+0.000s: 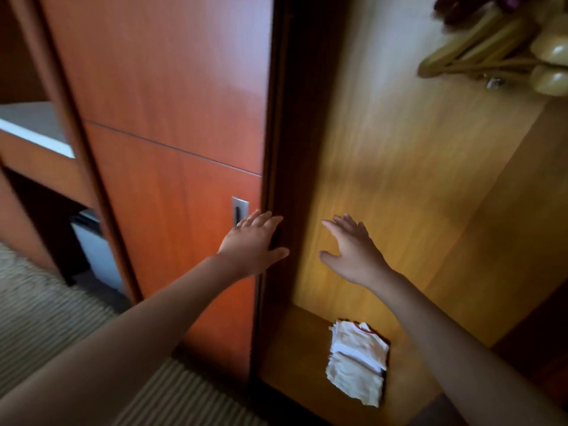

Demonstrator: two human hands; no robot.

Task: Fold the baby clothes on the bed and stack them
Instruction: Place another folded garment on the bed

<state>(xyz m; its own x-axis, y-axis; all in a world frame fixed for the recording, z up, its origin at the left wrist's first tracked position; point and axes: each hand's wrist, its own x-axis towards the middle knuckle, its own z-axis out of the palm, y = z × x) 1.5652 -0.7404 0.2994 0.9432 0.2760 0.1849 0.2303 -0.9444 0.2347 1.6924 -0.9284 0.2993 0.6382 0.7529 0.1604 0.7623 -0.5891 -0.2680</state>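
White baby clothes (356, 361), trimmed in red, lie folded in one stack on the wardrobe shelf (292, 348), just right of the sliding door (172, 118). The left hand (252, 241) rests flat, fingers straight, on that door's edge beside its metal pull (240, 210). The right hand (353, 250) hovers spread and empty right of the door, above the stack. Folding and stacking look finished, and probably only shutting the door is left.

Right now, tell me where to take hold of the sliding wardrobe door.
Hook fingertips into the recessed metal pull near the right edge of the sliding door, coming straight from the front. The panel is flat and glossy, so probably nothing else gives purchase. The left hand lies flat just beside that pull.
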